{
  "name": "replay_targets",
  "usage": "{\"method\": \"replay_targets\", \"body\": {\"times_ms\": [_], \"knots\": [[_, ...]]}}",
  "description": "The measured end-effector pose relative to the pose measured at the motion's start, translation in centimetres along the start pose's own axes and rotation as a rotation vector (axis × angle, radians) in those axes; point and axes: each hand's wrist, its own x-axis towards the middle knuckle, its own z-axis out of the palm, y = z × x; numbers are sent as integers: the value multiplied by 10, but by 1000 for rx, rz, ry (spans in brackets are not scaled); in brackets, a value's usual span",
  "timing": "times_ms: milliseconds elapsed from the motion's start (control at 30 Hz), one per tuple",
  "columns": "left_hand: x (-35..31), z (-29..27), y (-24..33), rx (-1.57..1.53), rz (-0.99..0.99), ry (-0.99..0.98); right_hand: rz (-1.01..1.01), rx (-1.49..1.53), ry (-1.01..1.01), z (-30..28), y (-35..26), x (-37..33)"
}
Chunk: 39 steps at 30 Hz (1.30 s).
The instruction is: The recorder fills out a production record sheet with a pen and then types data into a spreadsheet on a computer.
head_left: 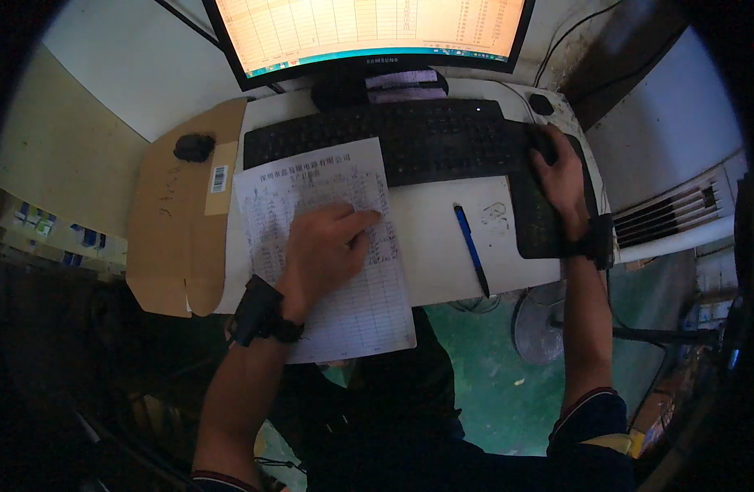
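- Fingers of the left hand (324, 254) are loosely open over the printed sheet (344, 312), index finger stretched toward its right edge, the others bent under; fingers of the right hand (564, 184) curl around the black mouse (542, 148).
- White bench (434, 246) carries these things, its near edge in front of the person.
- Lit monitor (369, 29) stands at the far side, showing a table.
- Brown cardboard (176, 262) lies at the left, a dark object (194, 148) on its far part.
- Black keyboard (451, 135) spans the bench, just near of the monitor.
- Printed sheet lies left of centre, tilted, covering part of the keyboard and overhanging the near edge.
- Black mouse pad (541, 225) lies at the right, under the mouse.
- Blue-and-black pen (473, 250) rests between sheet and pad, one end by the near edge.
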Motion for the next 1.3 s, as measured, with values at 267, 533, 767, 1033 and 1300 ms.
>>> {"method": "replay_targets", "body": {"times_ms": [267,533,767,1033,1300], "knots": [[-6,5,-3,-2,29,14,2,41,40,6,12,-10],[-2,2,5,-1,5,13,-62,16,55,-1,10,-3],[-2,0,6,-10,44,23,-75,-27,55,-1,13,-4],[1,2,5,10,30,21,-47,37,32,2,23,-3],[-3,0,5,-24,-40,-21,-90,-25,23,2,16,-3]]}}
